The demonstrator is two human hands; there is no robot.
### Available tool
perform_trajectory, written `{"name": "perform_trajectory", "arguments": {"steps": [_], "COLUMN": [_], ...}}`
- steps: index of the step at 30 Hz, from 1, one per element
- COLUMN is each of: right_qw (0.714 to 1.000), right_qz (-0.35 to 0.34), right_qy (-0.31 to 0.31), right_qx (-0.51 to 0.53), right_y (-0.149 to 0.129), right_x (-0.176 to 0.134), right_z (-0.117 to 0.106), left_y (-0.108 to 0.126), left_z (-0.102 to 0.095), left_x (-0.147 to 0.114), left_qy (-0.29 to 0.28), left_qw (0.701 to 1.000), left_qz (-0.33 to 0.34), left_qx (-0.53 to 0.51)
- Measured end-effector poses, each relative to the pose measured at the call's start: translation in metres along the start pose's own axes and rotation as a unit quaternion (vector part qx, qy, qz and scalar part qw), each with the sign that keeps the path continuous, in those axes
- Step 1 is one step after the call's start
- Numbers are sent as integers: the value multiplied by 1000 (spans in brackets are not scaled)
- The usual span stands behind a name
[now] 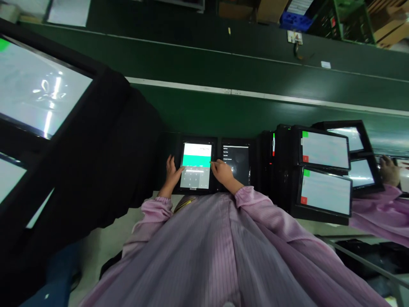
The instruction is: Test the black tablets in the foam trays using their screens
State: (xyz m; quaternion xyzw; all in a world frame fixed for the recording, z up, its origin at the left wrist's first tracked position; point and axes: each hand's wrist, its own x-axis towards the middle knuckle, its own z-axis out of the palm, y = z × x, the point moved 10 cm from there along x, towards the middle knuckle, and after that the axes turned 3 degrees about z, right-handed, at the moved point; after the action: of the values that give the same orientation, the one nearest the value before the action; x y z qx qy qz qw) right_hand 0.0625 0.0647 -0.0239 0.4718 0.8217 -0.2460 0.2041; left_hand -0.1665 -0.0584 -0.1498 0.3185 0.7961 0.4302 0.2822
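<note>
In front of me a tablet (195, 181) shows a white and green screen with a grey number pad. My left hand (173, 175) rests at its left edge, fingers spread, the thumb reaching to the screen's border. Over the right edge of the same screen is my right hand (223, 172), its fingers closed in a pinch. A small thin tip shows at the fingertips, too small to name. Just to the right, partly behind that hand, lies a second tablet (241, 160) with a dark screen and a list of white text lines.
Several tablets with white screens (326, 149) are stacked at the right. Beyond them a co-worker's hand (390, 170) reaches in. Dark cloth (128, 140) and large screens (41, 89) fill the left. Pale strips (191, 88) cross the green bench; crates (351, 21) stand behind.
</note>
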Motion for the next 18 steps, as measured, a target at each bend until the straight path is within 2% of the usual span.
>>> {"name": "perform_trajectory", "arguments": {"steps": [10,18], "right_qw": [997,1000], "right_qz": [-65,-27], "right_qy": [-40,-16], "right_qx": [-4,-3], "right_y": [-9,-8], "right_x": [-10,-2], "right_z": [13,4], "left_y": [2,1], "left_z": [0,0], "left_x": [-1,-1], "left_qy": [4,9], "left_qw": [1000,1000], "left_qz": [12,12], "left_qx": [1,5]}}
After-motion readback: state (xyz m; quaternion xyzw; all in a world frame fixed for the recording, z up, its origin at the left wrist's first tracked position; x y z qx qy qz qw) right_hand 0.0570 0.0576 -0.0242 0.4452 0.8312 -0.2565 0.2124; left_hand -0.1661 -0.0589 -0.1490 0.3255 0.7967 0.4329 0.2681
